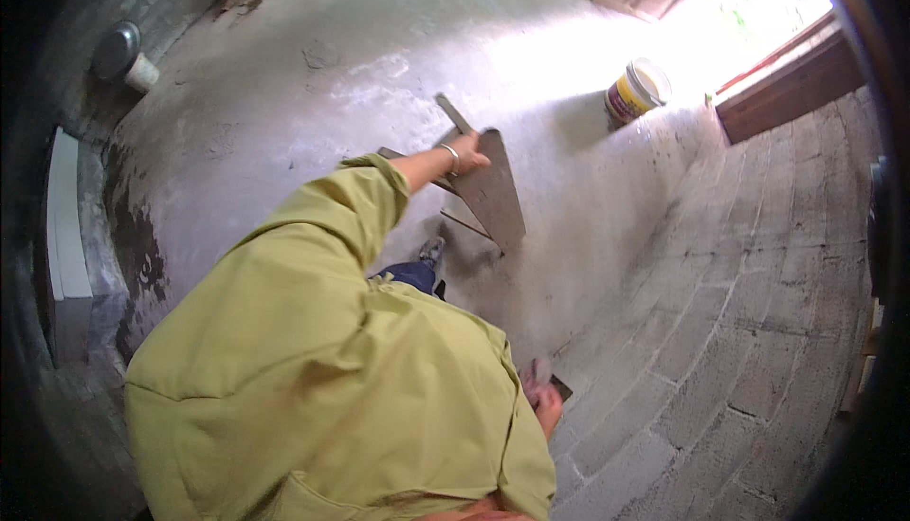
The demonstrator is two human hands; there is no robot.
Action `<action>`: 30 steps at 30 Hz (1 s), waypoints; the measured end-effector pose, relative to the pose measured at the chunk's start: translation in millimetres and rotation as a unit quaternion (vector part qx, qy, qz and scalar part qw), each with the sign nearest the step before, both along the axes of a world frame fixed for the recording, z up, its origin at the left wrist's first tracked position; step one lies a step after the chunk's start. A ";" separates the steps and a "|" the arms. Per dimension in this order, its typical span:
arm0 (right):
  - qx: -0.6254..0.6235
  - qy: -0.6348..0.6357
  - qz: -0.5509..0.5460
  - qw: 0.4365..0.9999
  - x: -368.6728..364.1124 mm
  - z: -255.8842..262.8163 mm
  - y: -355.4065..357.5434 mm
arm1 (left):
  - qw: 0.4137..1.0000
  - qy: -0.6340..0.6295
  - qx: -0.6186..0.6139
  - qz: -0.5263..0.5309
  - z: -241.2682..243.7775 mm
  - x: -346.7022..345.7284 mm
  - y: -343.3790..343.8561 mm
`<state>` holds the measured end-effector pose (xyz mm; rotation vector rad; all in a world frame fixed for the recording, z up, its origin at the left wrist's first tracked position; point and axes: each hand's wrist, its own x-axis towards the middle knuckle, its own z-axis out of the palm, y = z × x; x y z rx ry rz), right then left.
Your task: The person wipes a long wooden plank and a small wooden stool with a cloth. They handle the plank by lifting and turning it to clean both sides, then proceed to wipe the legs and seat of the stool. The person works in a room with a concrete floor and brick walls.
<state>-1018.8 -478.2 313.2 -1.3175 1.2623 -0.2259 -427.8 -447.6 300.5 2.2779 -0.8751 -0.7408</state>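
Note:
My left hand point(470, 155), with a bangle on the wrist, grips a small wooden stool point(498, 194) by the edge of its flat board. The stool is tilted, and its legs stick out to the upper left and below. Low on the right, beside my yellow-green shirt, my right hand point(549, 405) is partly hidden by the sleeve. It holds a blurred pinkish cloth point(538, 373) and a dark flat piece point(561, 386), whose kind I cannot tell. My shoe point(431, 249) shows on the concrete floor beneath the stool.
A paint bucket point(635, 91) stands near the bright doorway at upper right. A concrete block wall point(711, 322) runs along the right. By the left wall are a metal lid or pot point(117, 50), a white container point(142, 73) and a pale slab point(65, 215). Dark stains mark the floor point(341, 108) there.

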 end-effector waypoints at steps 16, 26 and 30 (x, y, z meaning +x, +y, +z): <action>-0.226 -0.221 0.261 0.912 516.6 40.9 -70.4 | 0.624 0.662 -0.339 0.239 12.4 43.1 -27.9; -0.260 -0.095 0.154 0.948 509.8 -125.9 -115.5 | 0.928 0.216 -0.208 0.221 28.3 45.9 -43.5; -0.115 0.027 0.071 0.990 484.8 -214.1 -136.2 | 0.959 0.107 -0.145 0.218 23.9 48.5 -50.0</action>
